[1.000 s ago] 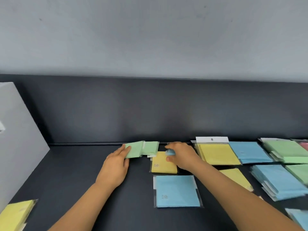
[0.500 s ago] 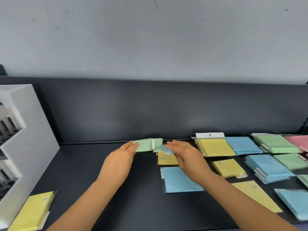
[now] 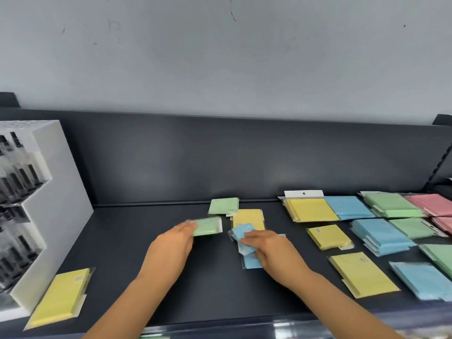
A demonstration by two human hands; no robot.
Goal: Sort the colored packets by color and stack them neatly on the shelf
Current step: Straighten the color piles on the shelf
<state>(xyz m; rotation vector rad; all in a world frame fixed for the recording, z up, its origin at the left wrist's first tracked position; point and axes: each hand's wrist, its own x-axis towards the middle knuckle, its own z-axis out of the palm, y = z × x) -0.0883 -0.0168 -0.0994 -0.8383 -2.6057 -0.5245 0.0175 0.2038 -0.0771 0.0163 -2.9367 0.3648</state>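
Holding one green packet (image 3: 208,226), one blue packet (image 3: 241,233).

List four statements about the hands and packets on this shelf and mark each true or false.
1. The left hand holds a green packet. True.
2. The right hand holds a pink packet. False: it holds a blue packet.
3. Pink packets lie at the shelf's far right. True.
4. The yellow packet beside the white rack stands upright. False: it lies flat.
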